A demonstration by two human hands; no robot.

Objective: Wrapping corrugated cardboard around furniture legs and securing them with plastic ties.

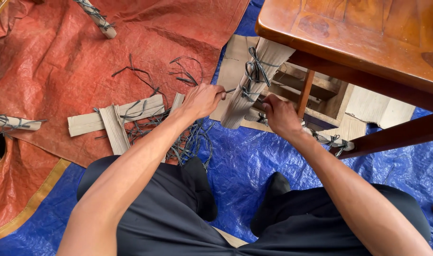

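Cardboard-wrapped table leg slants between both hands; left hand pinches dark strap end, right hand fingers pressed against wrap's base.

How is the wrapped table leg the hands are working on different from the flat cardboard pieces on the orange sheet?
The wrapped table leg stands nearly upright, joined to the wooden table; the flat cardboard pieces lie loose on the orange sheet.

The leg's cardboard is rolled around it and tied with dark string; the flat pieces lie crossed, unrolled.

The left hand and right hand are at the leg; nobody touches the flat pieces.

Both are tan cardboard.
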